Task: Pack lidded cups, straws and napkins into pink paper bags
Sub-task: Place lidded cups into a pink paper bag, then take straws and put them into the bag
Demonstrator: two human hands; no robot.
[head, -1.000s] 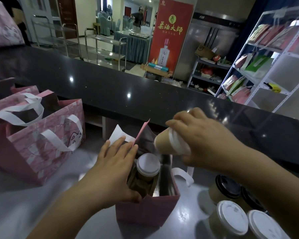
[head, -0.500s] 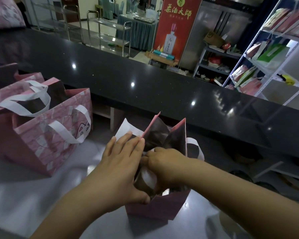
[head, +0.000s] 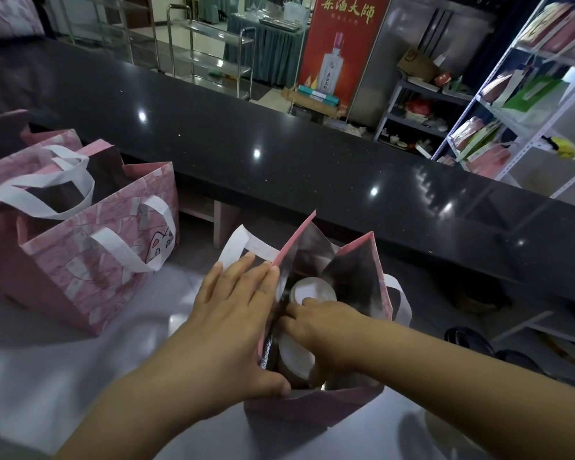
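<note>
At the near edge of the pale worktop (head: 47, 360), a small pink paper bag (head: 312, 410) stands open, its white handles (head: 243, 244) splayed to either side. The left hand (head: 233, 330) lies flat against the bag's left wall, fingers extended and close together, thumb hooked over the near rim. The right hand (head: 326, 330) reaches down into the bag's mouth, fingers curled on the white lid of a tilted cup (head: 294, 356); how firmly they grip it cannot be told. A second lidded cup (head: 312, 288) stands deeper inside the bag, just behind the right hand. To the left, well apart, two larger pink bags (head: 90, 260) stand open with white handles. A dark counter (head: 279, 161) runs behind the work area. Dark-lidded cups (head: 468, 340) sit at the right, partly hidden by the right forearm.
</note>
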